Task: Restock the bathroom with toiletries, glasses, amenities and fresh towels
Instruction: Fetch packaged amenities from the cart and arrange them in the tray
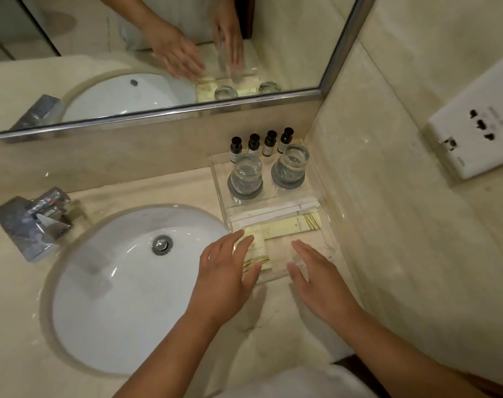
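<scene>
Now | left hand (230,271), right hand (320,282) spread empty | tray (329,225) between sink (115,297), wall

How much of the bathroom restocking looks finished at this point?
Done: four small bottles and two glasses on coasters stand in the clear tray, with packets behind. In hand: the left hand rests on a yellow-green packet; the right hand hovers open beside it. Left: no fresh towels are clearly set out.

Cream marbled table (287,326); white sink (106,297) at 8 o'clock; clear tray (218,179) with black-capped bottles (260,143), grey coasters (246,192), and pale yellow sachets (293,225), seemingly striped olive-green
</scene>
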Demonstrator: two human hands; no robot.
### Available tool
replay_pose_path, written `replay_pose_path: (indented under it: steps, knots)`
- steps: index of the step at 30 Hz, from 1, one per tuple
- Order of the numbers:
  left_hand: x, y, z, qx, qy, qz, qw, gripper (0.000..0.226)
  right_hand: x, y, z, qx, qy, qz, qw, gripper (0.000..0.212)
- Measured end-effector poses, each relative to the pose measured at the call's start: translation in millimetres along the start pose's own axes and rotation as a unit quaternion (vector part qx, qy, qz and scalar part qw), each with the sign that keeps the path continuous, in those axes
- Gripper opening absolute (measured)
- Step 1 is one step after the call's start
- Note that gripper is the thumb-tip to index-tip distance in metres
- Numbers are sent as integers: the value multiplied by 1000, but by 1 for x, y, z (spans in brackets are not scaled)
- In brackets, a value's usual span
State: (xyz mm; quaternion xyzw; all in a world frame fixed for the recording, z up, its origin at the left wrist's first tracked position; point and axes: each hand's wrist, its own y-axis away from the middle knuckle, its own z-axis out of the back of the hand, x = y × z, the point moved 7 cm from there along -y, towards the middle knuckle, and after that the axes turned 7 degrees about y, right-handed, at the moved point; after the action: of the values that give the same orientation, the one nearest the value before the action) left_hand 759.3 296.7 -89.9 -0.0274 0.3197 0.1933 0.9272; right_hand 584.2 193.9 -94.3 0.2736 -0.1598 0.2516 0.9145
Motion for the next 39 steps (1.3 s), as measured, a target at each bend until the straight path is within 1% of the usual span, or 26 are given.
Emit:
replay_pose_path:
  steps: [3, 7, 11, 17, 21, 23, 26, 29, 33, 37, 39]
  knots:
    - [-6, 20, -1, 35, 6, 13, 999, 68, -4, 28, 4, -27, 46, 16, 998, 62]
    - [-26, 44, -3, 58, 7, -25, 998, 68, -7, 73, 7, -55, 92, 3, 994, 67]
    - [-54, 66, -6, 77, -4, -76, 994, 69, -13, 118, 5, -66, 84, -30, 994, 71]
    - [-85, 96, -20, 118, -34, -144, 982, 63, -19, 174, -7, -96, 50, -69, 992, 79]
    - [-110, 114, -34, 145, -36, -178, 973, 68, -32, 209, -14, -115, 50, -92, 988, 72]
    - [-124, 123, -43, 151, -34, -190, 969, 72, -41, 227, -18, -124, 52, -99, 986, 74]
    - [-150, 139, -59, 159, -36, -206, 965, 74, -61, 256, -23, -133, 46, -119, 983, 83]
    - [-180, 157, -80, 173, -49, -233, 956, 69, -89, 286, -24, -140, 46, -149, 978, 84]
    - [-225, 186, -116, 182, -69, -275, 941, 71, -144, 334, -19, -179, 35, -176, 967, 85]
    - [-276, 222, -152, 183, -83, -304, 931, 70, -198, 390, -8, -218, 27, -203, 954, 94]
    - [-304, 238, -170, 190, -86, -320, 924, 70, -224, 417, 0, -234, 30, -215, 948, 92]
